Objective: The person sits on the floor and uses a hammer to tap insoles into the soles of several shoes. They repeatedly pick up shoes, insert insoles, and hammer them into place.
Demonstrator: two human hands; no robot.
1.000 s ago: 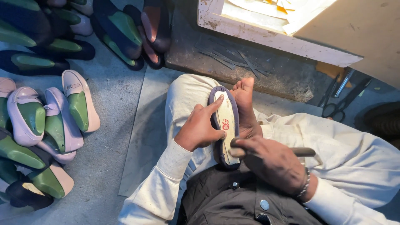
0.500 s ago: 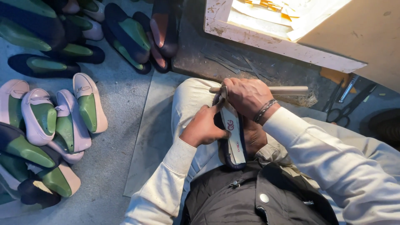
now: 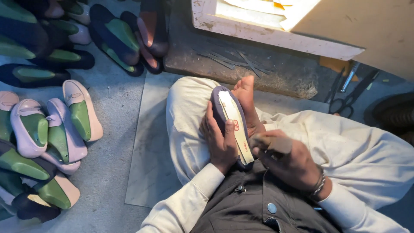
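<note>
Shoe braced on your lap, both hands on it.

Left to right: pink and dark shoes (image 3: 47, 133) on lasts lie on the floor (image 3: 116, 142). Your left hand (image 3: 220, 140) wraps the shoe (image 3: 230, 125), grip closed on its side, sole up against your bare foot (image 3: 248, 101). Your right hand (image 3: 289, 162) is closed on a blurred tool (image 3: 271, 142) at the heel. Scissors (image 3: 351, 97) lie far right.

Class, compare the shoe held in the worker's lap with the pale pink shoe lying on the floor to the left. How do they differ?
The lap shoe is dark purple; the pink shoe is pale. The lap shoe is turned bottom up, showing a cream insole board, gripped by the left hand and braced against a bare foot; the pink shoe lies opening up, untouched, showing a green form inside. Both are slip-on shoes.
</note>
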